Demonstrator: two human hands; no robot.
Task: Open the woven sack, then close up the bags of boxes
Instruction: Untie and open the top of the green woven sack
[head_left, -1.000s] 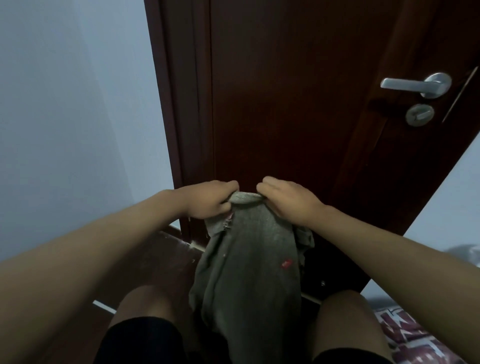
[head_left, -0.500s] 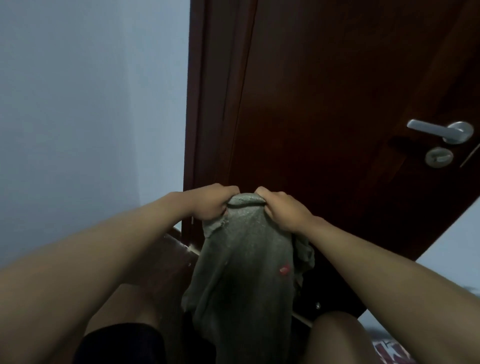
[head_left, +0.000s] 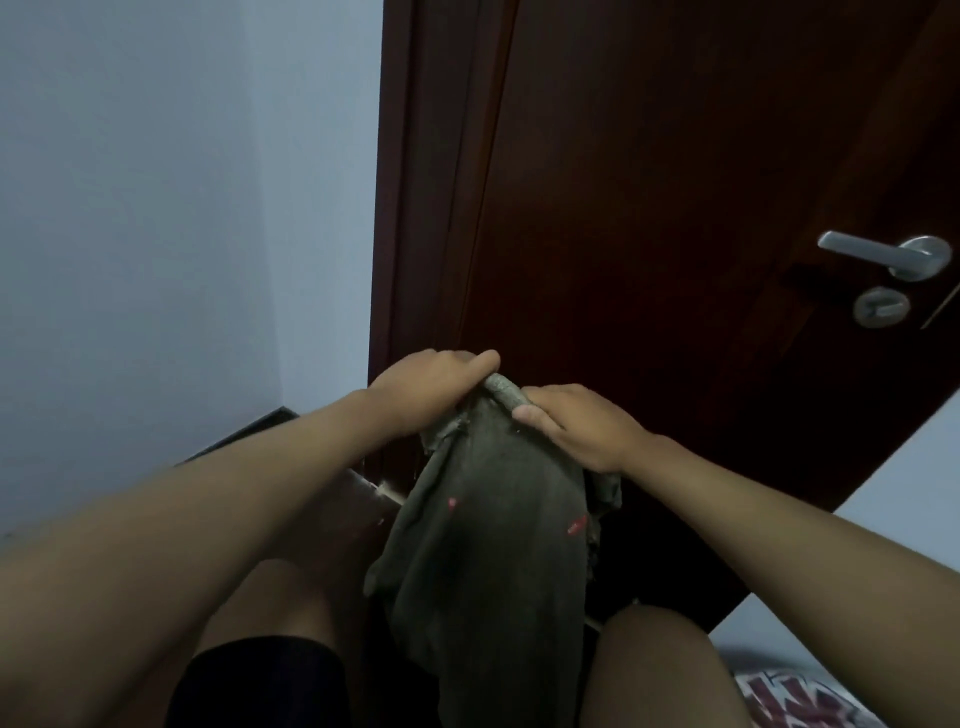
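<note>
Before a dark wooden door (head_left: 649, 208), the left hand (head_left: 431, 387) and right hand (head_left: 576, 423) are both gripping the woven sack (head_left: 488, 545) by its rolled top, likely opening it, needing a pull apart next.

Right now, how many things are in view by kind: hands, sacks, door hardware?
Hands: 2, left hand and right hand, each with a grip on the sack top
Woven sack: 1
Door handle: 1
Door lock: 1
Total: 5
</note>
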